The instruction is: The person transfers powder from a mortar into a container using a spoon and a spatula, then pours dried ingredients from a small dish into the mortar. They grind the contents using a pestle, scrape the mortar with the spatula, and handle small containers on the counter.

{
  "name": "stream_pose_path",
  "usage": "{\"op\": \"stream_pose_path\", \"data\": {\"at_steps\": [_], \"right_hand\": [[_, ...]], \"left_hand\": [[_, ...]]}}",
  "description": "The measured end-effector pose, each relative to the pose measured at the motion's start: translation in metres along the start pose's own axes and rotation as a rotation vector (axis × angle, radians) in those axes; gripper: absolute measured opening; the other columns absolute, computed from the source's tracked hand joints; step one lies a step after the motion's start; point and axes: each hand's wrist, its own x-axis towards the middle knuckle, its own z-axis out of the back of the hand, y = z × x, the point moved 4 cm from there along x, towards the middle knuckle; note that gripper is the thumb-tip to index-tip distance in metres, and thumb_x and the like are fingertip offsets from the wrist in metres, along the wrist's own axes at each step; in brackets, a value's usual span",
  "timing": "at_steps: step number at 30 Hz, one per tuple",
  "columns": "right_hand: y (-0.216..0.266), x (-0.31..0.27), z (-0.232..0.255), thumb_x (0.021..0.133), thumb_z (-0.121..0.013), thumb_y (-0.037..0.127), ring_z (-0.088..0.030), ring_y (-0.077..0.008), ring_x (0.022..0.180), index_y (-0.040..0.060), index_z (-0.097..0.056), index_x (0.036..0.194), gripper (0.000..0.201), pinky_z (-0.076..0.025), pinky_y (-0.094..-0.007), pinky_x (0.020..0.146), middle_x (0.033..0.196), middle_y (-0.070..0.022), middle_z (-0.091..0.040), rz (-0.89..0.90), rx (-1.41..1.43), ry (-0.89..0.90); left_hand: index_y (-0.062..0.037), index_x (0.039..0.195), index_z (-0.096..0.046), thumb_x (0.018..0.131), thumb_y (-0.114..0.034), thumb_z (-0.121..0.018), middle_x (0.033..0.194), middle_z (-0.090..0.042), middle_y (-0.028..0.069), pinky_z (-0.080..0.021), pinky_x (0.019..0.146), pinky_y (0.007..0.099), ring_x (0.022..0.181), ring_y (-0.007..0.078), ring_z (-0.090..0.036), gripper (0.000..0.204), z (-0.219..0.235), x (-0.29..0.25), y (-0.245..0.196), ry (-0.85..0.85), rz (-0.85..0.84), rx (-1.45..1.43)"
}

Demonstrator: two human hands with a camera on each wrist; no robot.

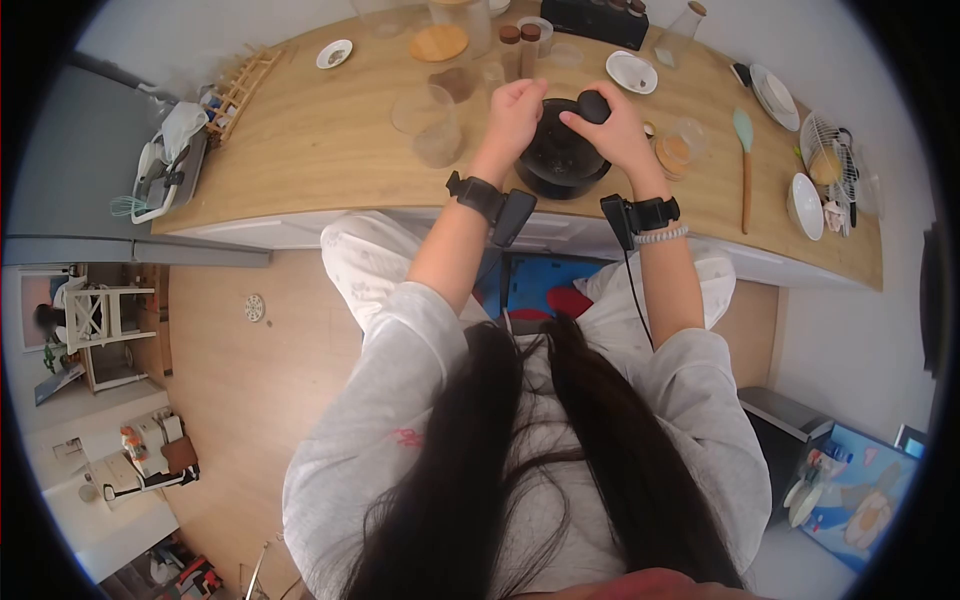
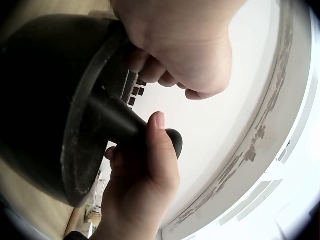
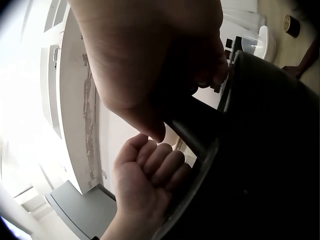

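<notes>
1. Mortar [image 1: 560, 155]: black, heavy, sits on the wooden surface [image 1: 330, 150] near its front edge, right in front of the person.
2. Pestle [image 1: 592, 105]: black, stands tilted in the mortar, its rounded top sticking out over the rim on the person's right.
3. Right hand [image 1: 615, 130]: fingers and thumb wrapped round the pestle's upper end. Left wrist view confirms it: thumb lies along the shaft, knob visible past it.
4. Left hand [image 1: 512, 115]: fingers curled over the mortar rim on the left side, gripping it. Right wrist view shows the fingertips [image 3: 165, 167] hooked against the rim.
5. Just left of the mortar: clear glass [image 1: 430, 125], upright, apart from the left hand.
6. Just right: small jar [image 1: 678, 152] with brownish contents, then a spatula [image 1: 744, 160] with teal head, lying flat.
7. Farther back: wooden lid [image 1: 438, 43], two brown-capped bottles [image 1: 520, 45], small white dishes [image 1: 632, 72].
8. Far right: stacked plates [image 1: 775, 95], white bowl [image 1: 805, 205].
9. Far left: wooden rack [image 1: 240, 92].
</notes>
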Motion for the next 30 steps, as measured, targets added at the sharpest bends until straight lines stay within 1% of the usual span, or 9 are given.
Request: {"op": "stream_pose_path", "data": {"at_steps": [1, 7, 11, 14, 21, 23, 27, 29, 30], "right_hand": [[-0.002, -0.001, 0.004, 0.069, -0.077, 0.027, -0.056, -0.0186, 0.074, 0.0039, -0.055, 0.094, 0.041, -0.046, -0.0319, 0.066, 0.079, -0.0069, -0.058, -0.012, 0.004, -0.103], [-0.017, 0.002, 0.015, 0.068, -0.078, 0.030, -0.056, -0.0169, 0.075, 0.0042, -0.055, 0.093, 0.042, -0.046, -0.0316, 0.067, 0.080, -0.0063, -0.059, -0.032, 0.167, -0.235], [0.000, -0.007, 0.003, 0.068, -0.077, 0.028, -0.056, -0.0183, 0.074, 0.0041, -0.055, 0.093, 0.041, -0.047, -0.0318, 0.067, 0.080, -0.0070, -0.059, -0.033, 0.035, -0.065], [0.009, -0.007, -0.003, 0.066, -0.075, 0.023, -0.058, -0.0219, 0.075, 0.0036, -0.055, 0.095, 0.040, -0.047, -0.0324, 0.068, 0.080, -0.0102, -0.059, -0.029, -0.038, 0.160], [0.002, -0.007, -0.001, 0.066, -0.075, 0.026, -0.058, -0.0235, 0.073, 0.0031, -0.056, 0.094, 0.041, -0.047, -0.0331, 0.067, 0.079, -0.0119, -0.060, 0.044, -0.047, -0.023], [0.003, -0.006, -0.006, 0.067, -0.074, 0.026, -0.059, -0.0260, 0.072, 0.0033, -0.057, 0.094, 0.040, -0.048, -0.0344, 0.066, 0.079, -0.0132, -0.061, 0.051, -0.071, 0.093], [0.014, 0.002, -0.002, 0.066, -0.074, 0.027, -0.059, -0.0292, 0.074, 0.0038, -0.057, 0.094, 0.039, -0.047, -0.0361, 0.066, 0.080, -0.0148, -0.061, 0.016, -0.203, 0.175], [0.018, 0.002, 0.000, 0.066, -0.075, 0.026, -0.057, -0.0252, 0.072, 0.0034, -0.056, 0.094, 0.040, -0.046, -0.0326, 0.066, 0.078, -0.0131, -0.059, -0.040, -0.163, 0.000], [0.017, 0.001, -0.001, 0.066, -0.075, 0.026, -0.057, -0.0252, 0.072, 0.0034, -0.056, 0.094, 0.040, -0.046, -0.0326, 0.066, 0.078, -0.0131, -0.059, -0.038, -0.165, -0.002]], "left_hand": [[-0.0085, 0.059, -0.043, 0.091, -0.015, -0.051, 0.050, -0.034, -0.0048, -0.022, 0.040, 0.0224, 0.041, 0.0056, -0.030, 0.034, 0.000, -0.001, 0.001, 0.008, 0.011, -0.019], [-0.0086, 0.060, -0.043, 0.091, -0.015, -0.051, 0.050, -0.033, -0.0048, -0.021, 0.040, 0.0224, 0.041, 0.0054, -0.030, 0.033, 0.001, 0.000, 0.002, 0.006, -0.011, -0.011], [-0.0086, 0.060, -0.043, 0.091, -0.016, -0.051, 0.050, -0.033, -0.0047, -0.021, 0.040, 0.0226, 0.042, 0.0054, -0.030, 0.033, -0.003, -0.002, -0.001, -0.002, -0.008, -0.031], [-0.0087, 0.060, -0.043, 0.091, -0.016, -0.051, 0.050, -0.033, -0.0048, -0.021, 0.040, 0.0226, 0.042, 0.0053, -0.030, 0.033, 0.000, -0.002, -0.002, -0.020, 0.001, -0.028], [-0.0089, 0.059, -0.042, 0.092, -0.015, -0.051, 0.049, -0.033, -0.0048, -0.021, 0.040, 0.0227, 0.041, 0.0054, -0.029, 0.034, -0.002, -0.001, -0.002, 0.011, -0.011, -0.029], [-0.0089, 0.059, -0.042, 0.092, -0.016, -0.051, 0.049, -0.033, -0.0047, -0.021, 0.040, 0.0227, 0.041, 0.0054, -0.029, 0.034, -0.002, -0.001, -0.002, 0.009, -0.008, -0.038], [-0.0086, 0.059, -0.043, 0.092, -0.015, -0.051, 0.049, -0.033, -0.0045, -0.021, 0.040, 0.0226, 0.041, 0.0055, -0.030, 0.034, 0.000, -0.001, -0.002, 0.015, -0.011, -0.033], [-0.0085, 0.059, -0.043, 0.092, -0.015, -0.051, 0.049, -0.033, -0.0044, -0.021, 0.040, 0.0226, 0.041, 0.0056, -0.030, 0.034, -0.002, -0.001, -0.001, 0.014, -0.017, -0.031], [-0.0085, 0.059, -0.043, 0.092, -0.015, -0.051, 0.049, -0.034, -0.0044, -0.021, 0.040, 0.0226, 0.041, 0.0056, -0.030, 0.034, -0.002, -0.001, -0.001, 0.004, -0.014, -0.019]]}}
